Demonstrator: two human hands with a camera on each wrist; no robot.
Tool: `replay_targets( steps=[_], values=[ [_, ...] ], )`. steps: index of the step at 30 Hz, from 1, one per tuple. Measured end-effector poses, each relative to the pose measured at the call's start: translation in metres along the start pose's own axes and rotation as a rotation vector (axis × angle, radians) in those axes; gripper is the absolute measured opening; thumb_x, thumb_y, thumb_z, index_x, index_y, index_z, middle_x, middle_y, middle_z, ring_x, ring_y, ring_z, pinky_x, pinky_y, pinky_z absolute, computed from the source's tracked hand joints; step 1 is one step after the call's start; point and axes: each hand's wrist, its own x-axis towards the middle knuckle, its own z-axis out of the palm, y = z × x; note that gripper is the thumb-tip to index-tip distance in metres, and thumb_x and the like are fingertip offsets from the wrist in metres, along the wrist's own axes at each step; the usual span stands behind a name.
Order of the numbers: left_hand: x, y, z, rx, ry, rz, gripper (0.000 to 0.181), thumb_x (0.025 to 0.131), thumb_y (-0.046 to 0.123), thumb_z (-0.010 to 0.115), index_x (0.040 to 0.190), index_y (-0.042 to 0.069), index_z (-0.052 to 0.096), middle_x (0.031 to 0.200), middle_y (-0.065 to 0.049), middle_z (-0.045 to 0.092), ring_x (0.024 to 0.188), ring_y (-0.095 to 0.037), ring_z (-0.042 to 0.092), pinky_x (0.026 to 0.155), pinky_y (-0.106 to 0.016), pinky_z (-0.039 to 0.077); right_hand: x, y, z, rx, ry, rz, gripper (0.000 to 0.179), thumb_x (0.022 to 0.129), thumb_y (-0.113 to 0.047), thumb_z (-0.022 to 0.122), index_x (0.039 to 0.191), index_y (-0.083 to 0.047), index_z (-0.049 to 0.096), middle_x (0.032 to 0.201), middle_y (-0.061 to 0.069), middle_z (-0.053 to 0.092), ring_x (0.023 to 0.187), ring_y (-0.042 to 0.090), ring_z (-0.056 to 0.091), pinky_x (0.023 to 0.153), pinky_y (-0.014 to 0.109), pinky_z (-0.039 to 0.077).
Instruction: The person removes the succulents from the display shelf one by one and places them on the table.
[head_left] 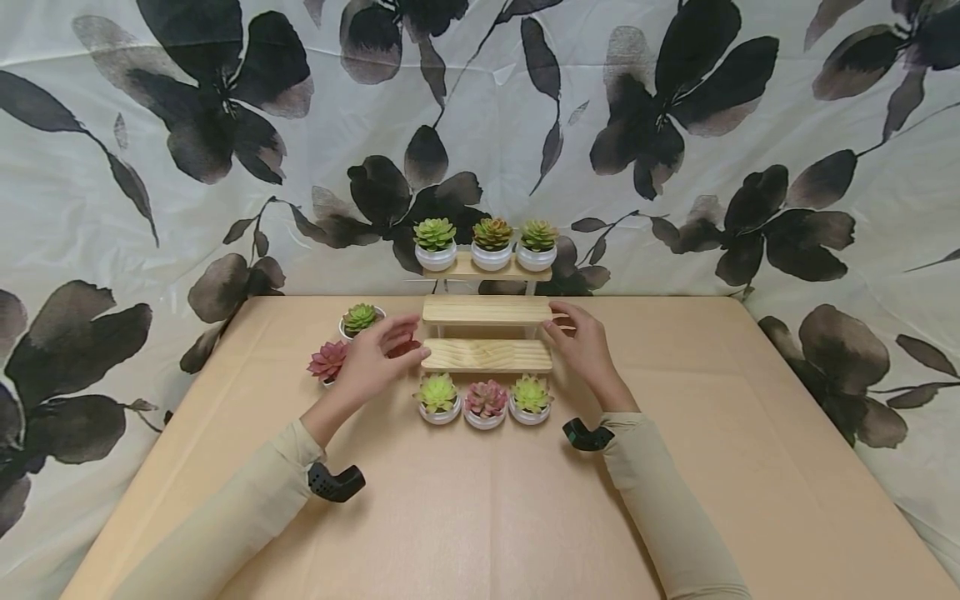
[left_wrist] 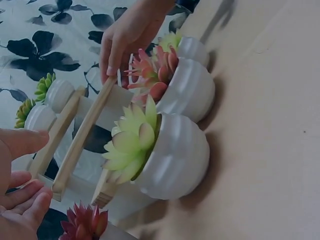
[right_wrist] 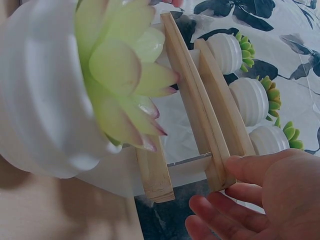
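Observation:
A stepped display stand with three light wooden shelves stands near the back of the table, on pale supports. My left hand is at its left side, with fingertips close to the ends of the middle and lower shelves. The left wrist view shows those fingers loosely extended. At the opposite end, fingertips of my right hand touch the middle shelf's end; its other fingers are spread below. Three potted succulents sit on the top shelf. The middle and lower shelves are bare.
In front of the stand, two light-green succulents flank a pink one, all in white pots. Left of it, partly behind my left hand, are a green succulent and a red one. A floral cloth hangs behind the table.

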Motion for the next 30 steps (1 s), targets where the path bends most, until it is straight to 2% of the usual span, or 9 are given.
replay_targets(
  steps=[9,17,23,30],
  values=[
    [0.011,0.005,0.001,0.004,0.037,-0.034,0.059,0.085,0.020,0.075,0.138,0.009,0.050,0.139,-0.017,0.054,0.127,-0.035,0.054,0.108,-0.047,0.046,0.000,-0.001,0.000,0.012,-0.001,0.003,0.041,0.095,-0.016,0.062,0.133,-0.002,0.055,0.132,0.022,0.057,0.114,0.036,0.061,0.097,0.046,0.055],
    [0.022,0.008,0.004,0.031,0.021,-0.090,0.060,0.086,0.024,0.074,0.140,0.016,0.049,0.146,-0.012,0.049,0.133,-0.036,0.048,0.110,-0.045,0.045,0.001,0.000,0.000,0.000,-0.002,0.005,0.041,0.095,-0.016,0.062,0.133,-0.002,0.055,0.132,0.020,0.057,0.114,0.035,0.062,0.096,0.045,0.056],
    [0.029,0.008,0.004,0.039,0.014,-0.098,0.061,0.087,0.023,0.072,0.142,0.015,0.046,0.149,-0.014,0.044,0.135,-0.038,0.044,0.112,-0.048,0.042,0.001,-0.001,0.000,-0.001,-0.005,0.013,0.041,0.095,-0.017,0.062,0.133,-0.002,0.055,0.133,0.021,0.057,0.114,0.035,0.062,0.097,0.044,0.056],
    [0.038,0.008,0.007,0.014,0.008,-0.082,0.061,0.087,0.022,0.072,0.143,0.016,0.046,0.151,-0.014,0.041,0.137,-0.036,0.044,0.114,-0.044,0.041,0.001,-0.001,0.000,-0.008,-0.004,0.014,0.041,0.095,-0.017,0.062,0.132,-0.002,0.055,0.132,0.020,0.058,0.114,0.034,0.062,0.096,0.044,0.056]
  ],
)
